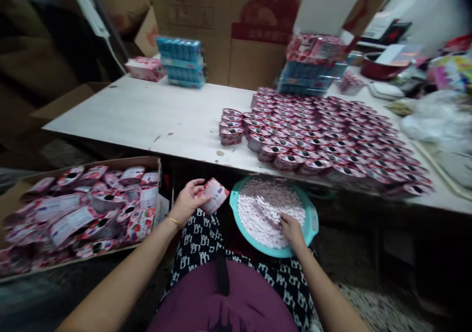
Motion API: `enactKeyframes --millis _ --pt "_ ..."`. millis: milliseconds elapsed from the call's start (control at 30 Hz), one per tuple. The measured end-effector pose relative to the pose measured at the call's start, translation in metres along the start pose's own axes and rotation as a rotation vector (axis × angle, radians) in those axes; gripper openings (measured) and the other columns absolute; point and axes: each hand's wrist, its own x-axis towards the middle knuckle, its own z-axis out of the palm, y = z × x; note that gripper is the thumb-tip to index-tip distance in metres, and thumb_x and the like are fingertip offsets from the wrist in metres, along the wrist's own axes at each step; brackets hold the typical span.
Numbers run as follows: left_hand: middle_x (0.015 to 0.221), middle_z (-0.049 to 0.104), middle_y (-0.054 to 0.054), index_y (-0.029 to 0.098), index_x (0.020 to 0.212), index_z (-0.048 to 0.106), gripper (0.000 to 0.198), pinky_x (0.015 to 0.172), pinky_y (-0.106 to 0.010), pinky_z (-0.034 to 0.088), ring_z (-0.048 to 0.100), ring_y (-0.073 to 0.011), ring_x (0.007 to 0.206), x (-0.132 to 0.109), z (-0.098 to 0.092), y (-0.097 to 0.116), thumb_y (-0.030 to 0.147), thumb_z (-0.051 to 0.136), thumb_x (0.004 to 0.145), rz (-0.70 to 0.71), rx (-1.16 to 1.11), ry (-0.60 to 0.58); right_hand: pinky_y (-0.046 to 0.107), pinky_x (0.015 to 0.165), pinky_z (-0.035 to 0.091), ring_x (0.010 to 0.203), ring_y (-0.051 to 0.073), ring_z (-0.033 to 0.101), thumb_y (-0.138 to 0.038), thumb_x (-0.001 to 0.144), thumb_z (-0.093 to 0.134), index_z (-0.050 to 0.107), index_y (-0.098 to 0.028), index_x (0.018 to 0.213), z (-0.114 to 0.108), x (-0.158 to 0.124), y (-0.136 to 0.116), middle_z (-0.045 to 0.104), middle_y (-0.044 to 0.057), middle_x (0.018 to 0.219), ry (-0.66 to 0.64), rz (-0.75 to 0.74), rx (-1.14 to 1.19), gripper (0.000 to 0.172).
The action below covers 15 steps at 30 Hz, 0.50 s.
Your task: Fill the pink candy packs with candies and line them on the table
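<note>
My left hand (190, 200) is closed on the edge of a small pink-and-red printed pack (214, 196), held tilted above my lap. My right hand (292, 231) reaches into a turquoise basin (311, 214) filled with small white pellets (254, 224). Its fingers are closed at a raised, elongated heap of pellets; whether a scoop lies under them I cannot make out. To the left, a cardboard box (160, 174) holds many similar packs (106, 201) lying loosely. Rows of such packs (320, 142), some stacked, stand on the white table with dark round openings on top.
The white table (147, 110) has its front edge just beyond my hands. At its back stand blue wrapped packages (183, 61), a pink box (145, 69) and another blue stack (309, 77). Large cartons (221, 22) rise behind. Plastic bags (438, 120) lie at the right.
</note>
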Motion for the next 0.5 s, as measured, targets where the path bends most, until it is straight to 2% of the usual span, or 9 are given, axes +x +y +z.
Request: enactKeyframes --millis 100,200,267,367,500 --pt "0.081 0.062 -0.003 0.018 0.084 0.062 0.046 0.076 -0.027 0.044 0.055 -0.0185 0.081 0.012 0.051 -0.042 0.002 0.076 0.043 0.073 0.174 -0.107 0.029 0.069 0.047 0.072 0.018 0.06 -0.029 0.074 0.036 0.063 -0.01 0.097 -0.019 -0.008 0.002 0.067 0.008 0.082 -0.028 0.051 0.162 0.04" --pt "0.08 0.061 -0.003 0.021 0.08 0.064 0.04 0.084 -0.03 0.04 0.051 -0.0223 0.09 0.023 0.083 -0.071 0.002 0.073 0.046 0.179 0.363 -0.242 0.028 0.07 0.047 0.072 0.016 0.059 -0.028 0.075 0.038 0.063 -0.011 0.099 -0.047 -0.016 -0.004 0.067 0.007 0.084 -0.051 0.008 0.179 0.038" --pt "0.079 0.059 -0.004 0.022 0.079 0.064 0.036 0.088 -0.032 0.037 0.049 -0.0239 0.093 0.028 0.097 -0.084 0.001 0.069 0.05 0.264 0.522 -0.307 0.027 0.074 0.045 0.079 0.016 0.06 -0.028 0.077 0.04 0.064 -0.015 0.099 -0.066 -0.018 -0.014 0.067 0.006 0.09 -0.059 -0.048 0.114 0.035" --pt "0.082 0.058 -0.005 0.022 0.085 0.061 0.035 0.089 -0.035 0.036 0.048 -0.0239 0.092 0.032 0.112 -0.096 0.002 0.064 0.056 0.367 0.812 -0.38 0.025 0.079 0.042 0.091 0.016 0.058 -0.026 0.079 0.04 0.065 -0.023 0.098 -0.089 -0.018 -0.038 0.067 0.003 0.097 -0.103 -0.099 -0.112 0.032" --pt "0.09 0.058 -0.006 0.019 0.095 0.055 0.034 0.085 -0.035 0.039 0.048 -0.0224 0.094 0.036 0.125 -0.106 0.007 0.06 0.063 0.487 1.214 -0.478 0.027 0.072 0.042 0.091 0.02 0.059 -0.019 0.079 0.037 0.065 -0.028 0.096 -0.106 -0.017 -0.073 0.067 0.004 0.095 -0.187 -0.086 -0.529 0.034"
